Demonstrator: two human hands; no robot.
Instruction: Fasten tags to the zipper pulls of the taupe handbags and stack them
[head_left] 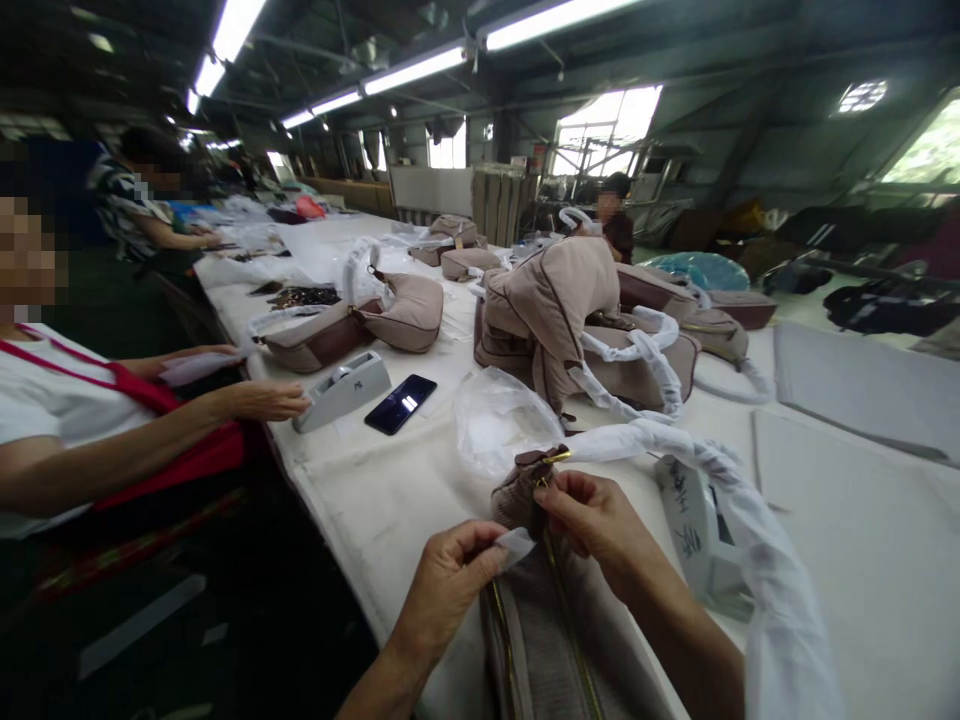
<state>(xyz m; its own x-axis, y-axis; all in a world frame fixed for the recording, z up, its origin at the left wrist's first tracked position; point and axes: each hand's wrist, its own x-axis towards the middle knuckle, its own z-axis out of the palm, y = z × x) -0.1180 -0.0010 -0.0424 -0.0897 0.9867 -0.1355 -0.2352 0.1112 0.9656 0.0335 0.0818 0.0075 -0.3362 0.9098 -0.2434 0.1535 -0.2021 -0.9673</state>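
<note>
Nearest in the head view, a bag (536, 630) is set on the table (416, 500), its strap (780, 560) wrapped in white. 1 translucent slip (516, 547) is pinched by the left hand (454, 572); the zip pull (541, 484) seems grasped by the right (600, 525). Covering of the pull is apparently underway; next, the slip should be brought to it and wound.

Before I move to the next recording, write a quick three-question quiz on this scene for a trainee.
1. What does the person's left hand hold?
2. True or false: the phone lies on the table.
3. What colour is the wrapped handle of the bag at the hands?
a) red
b) white
c) blue

Key: 1. a small white scrap; 2. true; 3. b
</note>
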